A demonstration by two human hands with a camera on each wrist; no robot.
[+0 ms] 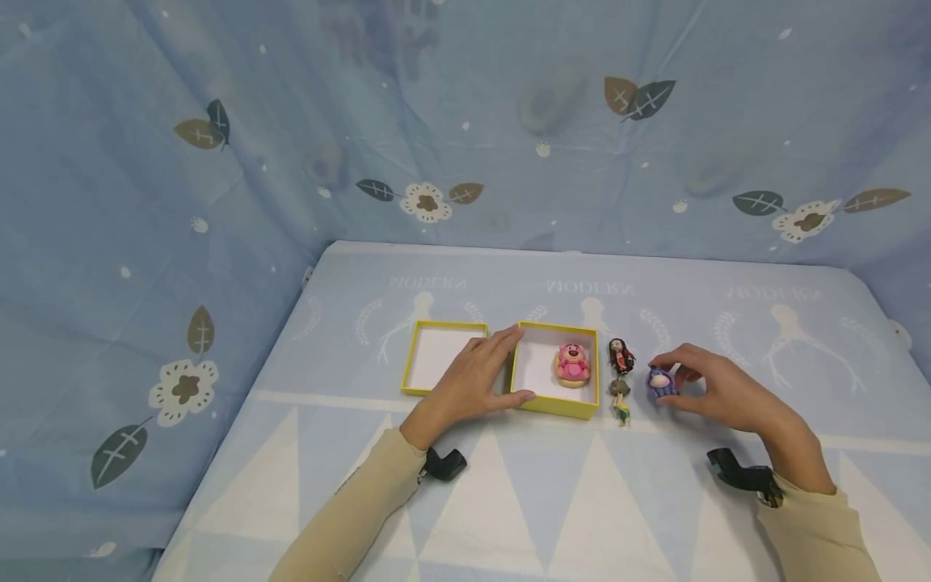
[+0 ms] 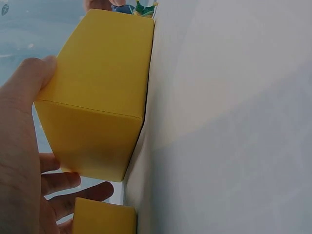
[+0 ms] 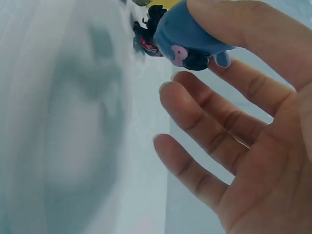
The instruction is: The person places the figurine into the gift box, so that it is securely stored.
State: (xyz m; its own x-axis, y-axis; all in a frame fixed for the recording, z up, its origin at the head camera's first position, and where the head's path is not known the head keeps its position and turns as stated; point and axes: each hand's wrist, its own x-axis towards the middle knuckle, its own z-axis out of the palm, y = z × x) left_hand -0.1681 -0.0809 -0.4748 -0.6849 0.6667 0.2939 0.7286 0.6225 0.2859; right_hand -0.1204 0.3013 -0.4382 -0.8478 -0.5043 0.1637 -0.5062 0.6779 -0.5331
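Observation:
My left hand [image 1: 469, 384] holds the left side of an open yellow box [image 1: 556, 406], its thumb at the near wall and its fingers toward the far left corner. In the left wrist view the thumb touches the upper edge of the yellow box [image 2: 105, 63]. A pink bear figurine [image 1: 573, 365] on a round yellowish base is inside the box, toward its right wall. To the right, my right hand [image 1: 730, 392] pinches a blue donkey-like figurine [image 1: 660, 381] between thumb and index finger. The other fingers of the right hand [image 3: 239, 131] are spread below the blue figurine [image 3: 187, 34].
A shallow yellow-rimmed lid [image 1: 444, 325] lies left of the box, partly behind the left hand. Between the box and the blue figurine lie a dark-haired doll figurine [image 1: 621, 356] in red and black and a small green-and-yellow figurine [image 1: 621, 402]. A patterned cloth covers the table [image 1: 553, 517].

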